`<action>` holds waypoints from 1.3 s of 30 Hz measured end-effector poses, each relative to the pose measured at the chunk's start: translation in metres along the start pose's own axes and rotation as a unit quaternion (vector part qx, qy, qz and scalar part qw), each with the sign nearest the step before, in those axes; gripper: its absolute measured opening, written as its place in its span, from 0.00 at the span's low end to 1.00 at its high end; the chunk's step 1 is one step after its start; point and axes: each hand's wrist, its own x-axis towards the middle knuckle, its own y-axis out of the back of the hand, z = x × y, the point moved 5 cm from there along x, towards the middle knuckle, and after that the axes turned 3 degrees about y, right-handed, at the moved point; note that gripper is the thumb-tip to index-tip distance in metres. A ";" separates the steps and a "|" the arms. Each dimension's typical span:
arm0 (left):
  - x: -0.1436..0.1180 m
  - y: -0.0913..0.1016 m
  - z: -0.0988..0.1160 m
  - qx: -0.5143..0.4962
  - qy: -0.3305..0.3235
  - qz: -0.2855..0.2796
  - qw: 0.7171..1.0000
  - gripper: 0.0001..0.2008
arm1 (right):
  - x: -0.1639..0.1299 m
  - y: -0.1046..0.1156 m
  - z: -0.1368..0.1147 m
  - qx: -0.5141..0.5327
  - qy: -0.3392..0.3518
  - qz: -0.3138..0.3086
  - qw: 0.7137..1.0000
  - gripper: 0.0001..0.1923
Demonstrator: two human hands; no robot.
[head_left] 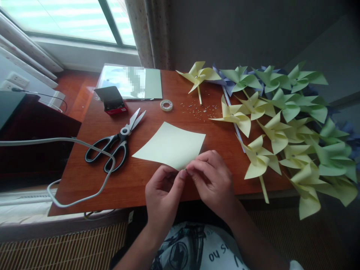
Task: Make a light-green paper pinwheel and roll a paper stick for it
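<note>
Both hands met at the near corner of the pale yellow paper square [171,145], which lay flat mid-worktop [92,180]. Left hand [163,195] and right hand [211,176] were curled, fingertips pinching that corner between them. Best to keep the grip light and the sheet flat, judging by the finished pinwheels [284,127] at right.

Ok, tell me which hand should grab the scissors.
Probably the left hand. The scissors lie open on the table to its left, while the right hand is farther away, across the yellow paper square whose near corner both hands pinch.
</note>
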 end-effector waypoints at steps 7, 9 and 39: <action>0.001 0.000 0.004 0.031 -0.025 0.026 0.999 0.07 | 0.003 -0.001 -0.003 0.024 -0.020 -0.010 0.999 0.06; 0.001 0.003 0.000 0.023 -0.014 0.035 0.999 0.08 | -0.001 0.001 -0.003 0.046 -0.046 0.011 0.998 0.05; 0.002 -0.001 -0.004 -0.010 0.050 0.021 0.998 0.07 | -0.025 -0.034 0.023 0.367 -0.349 0.029 0.862 0.07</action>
